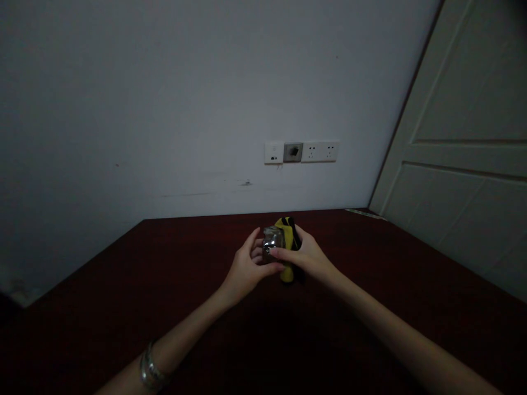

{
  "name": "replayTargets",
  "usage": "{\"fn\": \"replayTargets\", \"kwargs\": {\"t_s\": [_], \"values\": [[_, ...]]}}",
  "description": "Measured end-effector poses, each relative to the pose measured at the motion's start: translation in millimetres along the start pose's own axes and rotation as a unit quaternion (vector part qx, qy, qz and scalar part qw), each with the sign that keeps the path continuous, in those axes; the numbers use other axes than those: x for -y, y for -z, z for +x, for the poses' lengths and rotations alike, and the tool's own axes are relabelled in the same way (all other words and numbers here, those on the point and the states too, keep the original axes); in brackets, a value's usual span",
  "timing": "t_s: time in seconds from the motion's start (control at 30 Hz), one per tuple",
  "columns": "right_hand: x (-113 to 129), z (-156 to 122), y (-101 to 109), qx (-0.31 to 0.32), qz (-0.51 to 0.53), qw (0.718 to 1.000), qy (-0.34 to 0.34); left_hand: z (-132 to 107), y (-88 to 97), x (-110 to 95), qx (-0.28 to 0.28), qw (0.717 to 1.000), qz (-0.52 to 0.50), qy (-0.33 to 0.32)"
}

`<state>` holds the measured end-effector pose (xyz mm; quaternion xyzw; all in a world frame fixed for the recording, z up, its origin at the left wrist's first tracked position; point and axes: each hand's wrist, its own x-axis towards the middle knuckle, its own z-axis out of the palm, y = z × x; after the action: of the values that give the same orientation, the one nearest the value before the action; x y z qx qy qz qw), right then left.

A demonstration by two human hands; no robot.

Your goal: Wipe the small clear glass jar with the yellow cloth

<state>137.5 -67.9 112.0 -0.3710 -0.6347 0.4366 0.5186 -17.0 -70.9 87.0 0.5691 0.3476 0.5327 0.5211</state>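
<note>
Above the dark red table, a small clear glass-like container (272, 239) is held between my two hands, its shiny side towards me. A yellow and black cloth (289, 235) lies against its right side and hangs below it. My left hand (247, 269) is curved around the container's left side, fingers behind and thumb in front. On the right, my right hand (307, 255) grips the cloth, with its thumb pressed on the container's front. Its other fingers are mostly hidden behind the cloth. The container's exact kind is hard to make out in the dim light.
The dark red tabletop (185, 258) reaches back to a pale wall (185, 109). Sockets and switch plates (320, 152) are set low in that wall. A panelled white door (461, 181) stands along the right edge. Silver bangles (149, 370) circle my left wrist.
</note>
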Motion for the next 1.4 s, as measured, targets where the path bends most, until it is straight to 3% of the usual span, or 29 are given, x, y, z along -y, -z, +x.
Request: {"fn": "replayTargets", "kwargs": {"t_s": [0.33, 0.57, 0.77, 0.97, 1.23, 1.4], "values": [[-7, 2, 9, 0.013, -0.118, 0.988, 0.101, 0, -0.7, 1, -0.010, 1.000, -0.012, 0.015], [-9, 2, 12, -0.004, -0.195, 0.965, 0.176, -2, 1.1, 1, 0.035, 0.999, 0.001, 0.001], [-1, 2, 17, 0.033, -0.215, 0.950, 0.223, -8, 0.4, -7, 0.064, 0.998, 0.026, -0.004], [1, 5, 23, 0.052, -0.216, 0.940, 0.258, -9, -0.8, -7, 0.050, 0.997, 0.051, -0.010], [15, -4, 21, 0.133, -0.283, 0.881, 0.353, -9, 1.1, -3, 0.045, 0.996, 0.067, -0.033], [20, -6, 20, 0.160, -0.328, 0.854, 0.369, -9, 2.0, -1, 0.054, 0.995, 0.075, -0.041]]}}
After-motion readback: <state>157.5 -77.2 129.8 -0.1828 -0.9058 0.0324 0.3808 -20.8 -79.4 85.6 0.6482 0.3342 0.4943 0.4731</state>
